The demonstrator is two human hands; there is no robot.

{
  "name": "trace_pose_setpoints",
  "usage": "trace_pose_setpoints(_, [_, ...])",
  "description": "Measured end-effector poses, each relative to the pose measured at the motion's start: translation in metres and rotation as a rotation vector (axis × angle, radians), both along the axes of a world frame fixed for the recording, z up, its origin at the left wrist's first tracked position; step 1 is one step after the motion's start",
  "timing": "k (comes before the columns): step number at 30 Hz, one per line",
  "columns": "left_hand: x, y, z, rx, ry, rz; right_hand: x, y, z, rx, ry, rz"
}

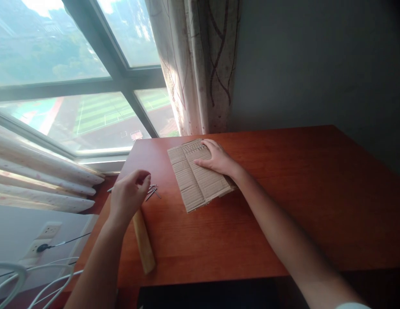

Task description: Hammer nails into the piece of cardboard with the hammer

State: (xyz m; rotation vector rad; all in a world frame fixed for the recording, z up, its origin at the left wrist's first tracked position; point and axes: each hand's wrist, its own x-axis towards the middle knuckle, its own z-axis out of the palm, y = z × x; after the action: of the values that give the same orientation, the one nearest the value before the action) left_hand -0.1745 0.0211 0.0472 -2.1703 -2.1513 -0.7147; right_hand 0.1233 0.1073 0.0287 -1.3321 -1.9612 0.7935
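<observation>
A folded piece of corrugated cardboard (195,182) lies on the reddish wooden table (283,206); its far end has rows of small holes. My right hand (215,158) rests flat on the cardboard's right side, fingers stretched out. My left hand (129,194) hovers over the table's left part, fingertips pinched together just beside a small heap of metal nails (153,192). Whether a nail is between the fingers is too small to tell. A wooden handle (143,242), probably a hammer's, lies under my left wrist; its head is hidden.
The table stands against a window (74,73) with a patterned curtain (200,64) at the corner and a grey wall to the right. Left of the table are a wall socket with a plugged cable (45,246) and white wire loops (32,283).
</observation>
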Motion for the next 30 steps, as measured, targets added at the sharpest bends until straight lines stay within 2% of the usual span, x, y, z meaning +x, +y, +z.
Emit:
trace_pose_setpoints(5, [0.025,0.019,0.013,0.080,-0.088,-0.080,0.000,0.000,0.002,-0.016,-0.006,0.003])
trace_pose_setpoints(11, [0.067,0.047,0.026,0.118,-0.190,-0.267,0.000,-0.001,0.004,-0.003,-0.019,0.002])
trace_pose_setpoints(17, [0.107,0.085,0.024,0.027,-0.151,-0.419,-0.003,-0.001,0.005,0.004,-0.015,-0.007])
trace_pose_setpoints(21, [0.122,0.099,0.019,-0.011,-0.060,-0.428,-0.004,0.001,0.004,0.015,-0.014,-0.010])
trace_pose_setpoints(24, [0.127,0.101,0.020,0.045,-0.090,-0.443,-0.003,0.003,0.002,0.012,-0.006,0.001])
trace_pose_setpoints(26, [0.128,0.100,0.025,0.149,-0.191,-0.438,-0.002,0.003,0.001,0.003,-0.001,0.009])
trace_pose_setpoints(30, [0.123,0.096,0.049,0.365,-0.456,-0.305,-0.001,0.001,0.002,-0.009,0.008,0.002])
